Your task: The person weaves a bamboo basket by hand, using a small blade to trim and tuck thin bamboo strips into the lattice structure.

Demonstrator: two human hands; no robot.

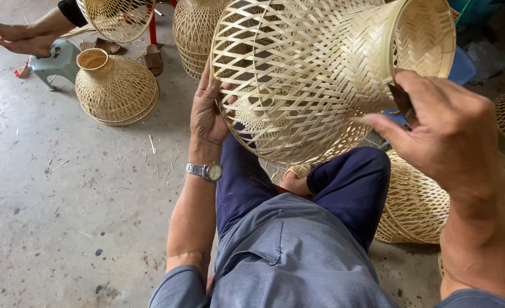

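- Bamboo strips are forming a woven basket (304, 74), lying tilted on its side above the person's lap, its narrow collar pointing toward the upper right.
- Left hand (207, 111) is pressing flat, fingers together, against the basket's wide rim.
- Right hand (443, 128) is curling around a dark tool (402, 101) at the collar, pinching it.
- A wristwatch (205, 170) is sitting on the left wrist.
- Another finished basket (115, 85) is resting on the concrete floor (64, 217) toward its far left edge, beside a small stool (55, 61).

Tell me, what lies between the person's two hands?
In the head view, the woven bamboo basket spans the stretch: left hand on its wide rim, right hand by its narrow neck.
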